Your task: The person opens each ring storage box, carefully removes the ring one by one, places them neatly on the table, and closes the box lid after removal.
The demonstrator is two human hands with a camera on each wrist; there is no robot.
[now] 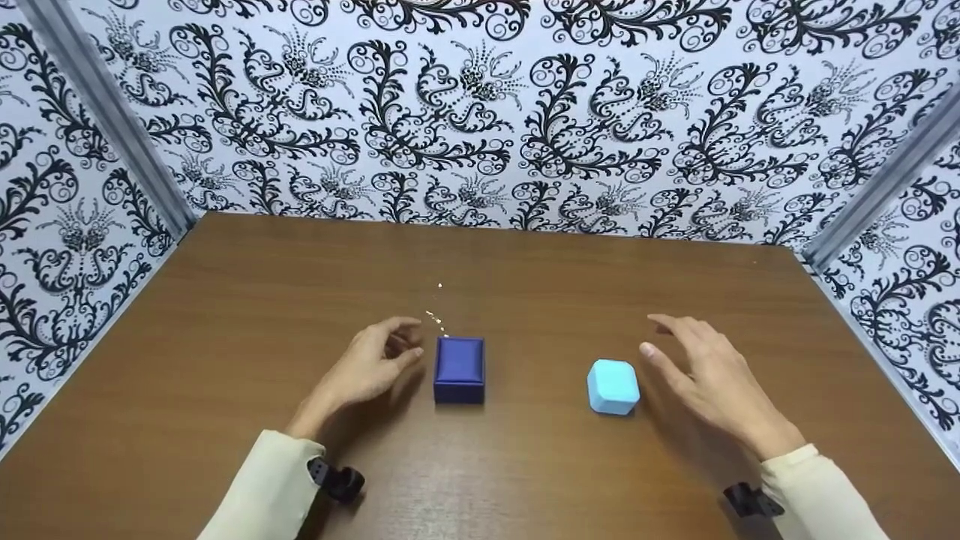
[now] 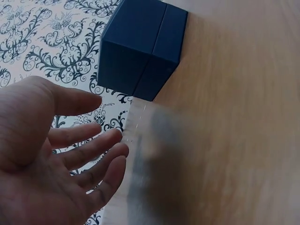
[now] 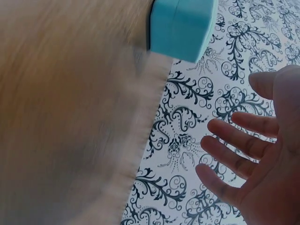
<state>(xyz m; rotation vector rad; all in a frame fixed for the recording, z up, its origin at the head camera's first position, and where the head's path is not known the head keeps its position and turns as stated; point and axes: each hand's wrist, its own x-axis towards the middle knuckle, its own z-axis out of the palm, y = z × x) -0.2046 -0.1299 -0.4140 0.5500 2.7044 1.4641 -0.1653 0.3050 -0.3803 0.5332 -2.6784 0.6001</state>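
A dark blue box [image 1: 460, 370] with a padded-looking lid, like a jewellery box, stands closed on the wooden table. To its left my left hand [image 1: 375, 364] hovers with loosely bent fingers, apart from the box. The left wrist view shows the seam around the blue box [image 2: 140, 42] and the hand [image 2: 61, 150] holding nothing. A light blue rounded box [image 1: 613, 387] sits to the right of the dark one. My right hand [image 1: 705, 379] is just right of it, not touching. In the right wrist view the light blue box [image 3: 183, 28] shows a seam, and the right hand [image 3: 253, 154] is bare.
The brown table [image 1: 525, 465] runs back to a white wall [image 1: 480, 112] with black scroll patterns; similar panels rise at both sides. Small bright specks [image 1: 436, 319] lie behind the dark blue box. Each wrist wears a small black camera [image 1: 341, 481].
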